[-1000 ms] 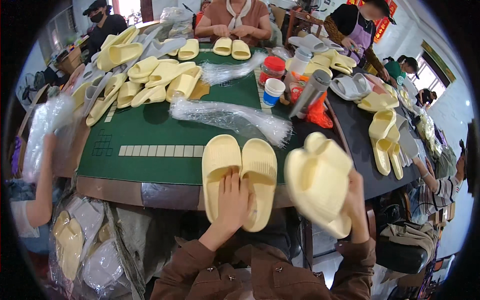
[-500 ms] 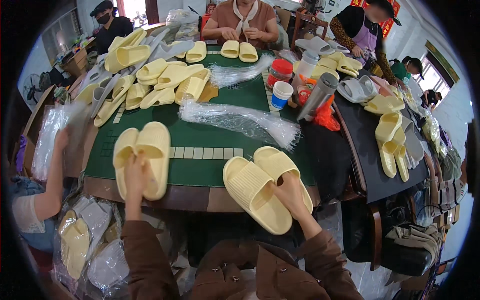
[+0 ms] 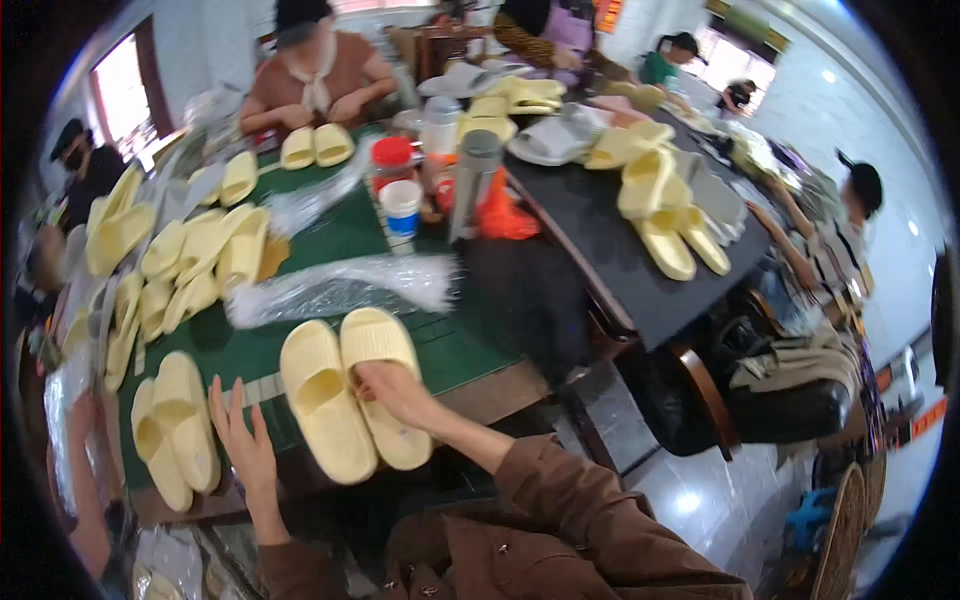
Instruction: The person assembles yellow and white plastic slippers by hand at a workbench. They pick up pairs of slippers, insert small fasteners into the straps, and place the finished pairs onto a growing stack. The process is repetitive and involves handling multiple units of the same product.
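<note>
A pair of pale yellow slippers (image 3: 325,430) hangs over the table's front edge, side by side with toes pointing away from me. My right hand (image 3: 398,396) grips the right-hand one, its fingers inside the foot opening. Just left of that pair, my left hand (image 3: 246,442) is open with fingers spread, holding nothing. Beside it, another pair of yellow slippers (image 3: 187,440) lies at the table's near left corner. Whether the left hand touches either pair is hard to tell.
A bundle of clear plastic strands (image 3: 350,288) lies on the green mat (image 3: 455,350). Behind it stand a white-and-blue tub (image 3: 401,208), a red-lidded jar (image 3: 391,160) and a grey flask (image 3: 474,185). Slippers (image 3: 205,250) pile up at left. A black chair (image 3: 780,410) stands right.
The view has swung to the right. My left hand has let go of the left pair and spread its fingers. My right hand has brought its pair closer to the left one.
</note>
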Tool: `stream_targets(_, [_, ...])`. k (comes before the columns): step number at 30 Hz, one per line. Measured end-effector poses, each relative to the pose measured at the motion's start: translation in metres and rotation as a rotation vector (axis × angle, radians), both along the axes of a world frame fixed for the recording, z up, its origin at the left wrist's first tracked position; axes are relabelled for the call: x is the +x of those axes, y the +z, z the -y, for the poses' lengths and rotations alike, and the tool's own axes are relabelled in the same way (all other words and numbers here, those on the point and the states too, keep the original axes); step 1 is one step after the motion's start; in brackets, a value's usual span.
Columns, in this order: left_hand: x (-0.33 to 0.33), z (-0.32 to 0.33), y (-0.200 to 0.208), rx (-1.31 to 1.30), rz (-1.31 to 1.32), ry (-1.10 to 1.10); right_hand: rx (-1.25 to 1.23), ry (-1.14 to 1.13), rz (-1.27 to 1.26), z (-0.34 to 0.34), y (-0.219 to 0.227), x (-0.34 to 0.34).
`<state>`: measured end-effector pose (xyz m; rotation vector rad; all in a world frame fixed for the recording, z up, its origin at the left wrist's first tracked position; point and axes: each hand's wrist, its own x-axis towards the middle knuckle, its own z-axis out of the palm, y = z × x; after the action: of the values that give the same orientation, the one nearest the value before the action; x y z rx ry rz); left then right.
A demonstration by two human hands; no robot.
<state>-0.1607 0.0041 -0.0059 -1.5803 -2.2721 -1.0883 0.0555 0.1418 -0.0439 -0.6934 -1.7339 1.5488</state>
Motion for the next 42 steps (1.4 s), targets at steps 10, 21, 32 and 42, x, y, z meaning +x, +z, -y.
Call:
stream_targets(10, [0.132,-0.048,0.007,-0.166,-0.216,-0.221,0.238,-0.494,-0.046,-0.021,0.089,0.206])
stream_targets(21, [0.139,-0.051,0.001,-0.179,-0.307,-0.192,0.514,-1.299,1.05,-0.211,0.095,0.45])
stream_targets(32, [0.141,-0.053,-0.002,-0.217,-0.321,-0.171,0.48,-1.03,0.865,-0.233,0.083,0.481])
stream_targets(42, [0.142,-0.051,-0.001,-0.198,-0.329,-0.164,0.521,-0.704,0.709,-0.103,0.107,0.39])
